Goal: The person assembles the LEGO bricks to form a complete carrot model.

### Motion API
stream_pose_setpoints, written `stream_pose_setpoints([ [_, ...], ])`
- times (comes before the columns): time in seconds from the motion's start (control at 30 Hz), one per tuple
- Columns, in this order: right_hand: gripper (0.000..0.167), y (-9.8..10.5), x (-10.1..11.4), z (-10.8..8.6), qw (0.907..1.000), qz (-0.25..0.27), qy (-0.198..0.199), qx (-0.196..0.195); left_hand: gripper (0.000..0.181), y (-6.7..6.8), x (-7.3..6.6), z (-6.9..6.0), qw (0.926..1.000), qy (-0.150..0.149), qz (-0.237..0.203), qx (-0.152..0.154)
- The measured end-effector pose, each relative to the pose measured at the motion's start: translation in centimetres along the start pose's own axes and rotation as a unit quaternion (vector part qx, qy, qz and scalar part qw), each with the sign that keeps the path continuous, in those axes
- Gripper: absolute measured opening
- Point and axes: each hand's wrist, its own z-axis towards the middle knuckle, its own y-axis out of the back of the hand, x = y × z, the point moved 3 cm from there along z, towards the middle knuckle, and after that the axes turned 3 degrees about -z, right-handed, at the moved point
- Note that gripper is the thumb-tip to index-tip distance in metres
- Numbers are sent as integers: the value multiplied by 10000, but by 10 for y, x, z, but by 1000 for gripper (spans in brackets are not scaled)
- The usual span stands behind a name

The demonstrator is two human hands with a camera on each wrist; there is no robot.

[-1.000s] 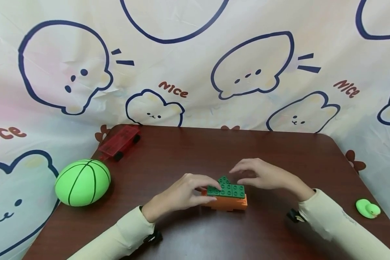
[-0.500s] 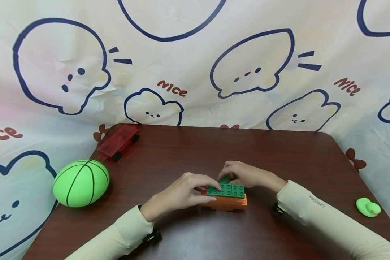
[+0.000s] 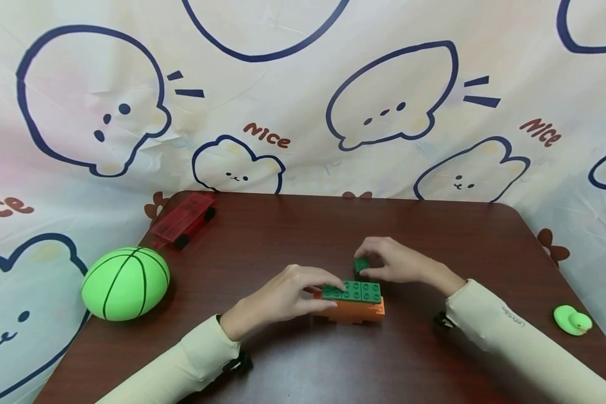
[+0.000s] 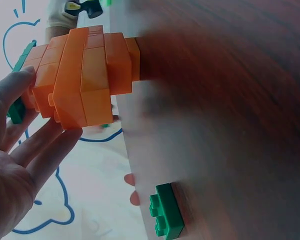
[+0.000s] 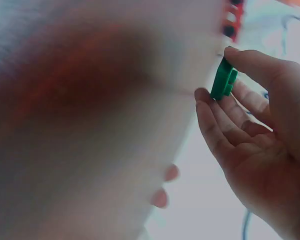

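Observation:
An orange toy-brick block [image 3: 350, 311], stepped in layers in the left wrist view, stands on the table with green studded bricks [image 3: 361, 292] across its top. My left hand [image 3: 283, 297] grips its left end, thumb and fingers on opposite sides. Just behind the block, my right hand [image 3: 399, 261] pinches a small green brick [image 3: 362, 265] between thumb and fingertips, apart from the block. In the right wrist view that green brick [image 5: 223, 80] shows its studs. Another green brick [image 4: 167, 211] lies on the table in the left wrist view; I cannot see it in the head view.
On the brown table [image 3: 283, 235], a green ball [image 3: 126, 283] with black lines sits at the left. A transparent red toy car [image 3: 184, 220] is at the back left corner. Near the right edge is a green rubber duck [image 3: 572, 320]. A printed cloth [image 3: 303, 101] hangs behind.
My right hand came in to the small green brick behind the block, pinched it and drew it away, backward and slightly right. My left hand kept its grip on the block.

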Motion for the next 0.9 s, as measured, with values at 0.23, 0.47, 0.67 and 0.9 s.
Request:
stream_pose_setpoints([
  [0.23,33,41,20,-24,9954,178,-88,-933,30,2,2,5,9998,62,212,-35],
  [0.47,33,45,46,-46,9887,441,470,-1355,31,7,10,11,9993,295,197,-119],
  [0.67,30,38,60,-49,9805,455,968,-1649,32,10,12,12,9993,276,218,-109],
  [0.9,27,35,60,-53,9817,492,779,-1665,49,10,8,19,9899,76,1262,647],
])
